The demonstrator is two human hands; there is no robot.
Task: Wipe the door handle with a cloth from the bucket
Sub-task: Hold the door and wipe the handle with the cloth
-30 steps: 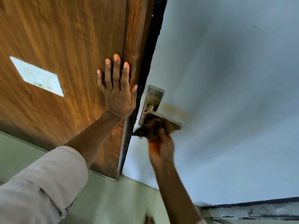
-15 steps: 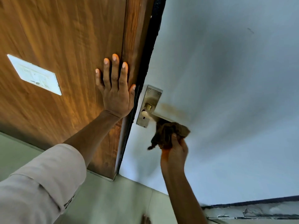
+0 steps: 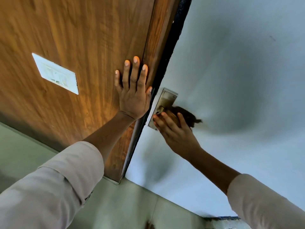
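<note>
Your right hand (image 3: pixel 175 129) has slid the cloth (image 3: pixel 186 115) back to the plate (image 3: pixel 166 100), fingers wrapped around it. Left hand (image 3: pixel 133 96) lies flat, fingers spread, left of the plate.

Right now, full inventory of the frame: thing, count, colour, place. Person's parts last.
wooden door: 1, brown wood grain, upper left
white plate: 1, white, fixed on the wooden door, left of the flat hand
dark edge strip: 1, black, between the wooden door and the pale panel
pale panel: 1, grey-white, right half
handle plate: 1, brushed metal with corner screws, on the pale panel beside the strip
door handle: 1, brass-toned, mostly covered by the cloth
cloth: 1, dark brown, bunched over the handle
floor: greenish, bottom
left hand: flat on the wooden door, fingers spread, pale sleeve
right hand: pressing the cloth on the handle, pale sleeve
</note>
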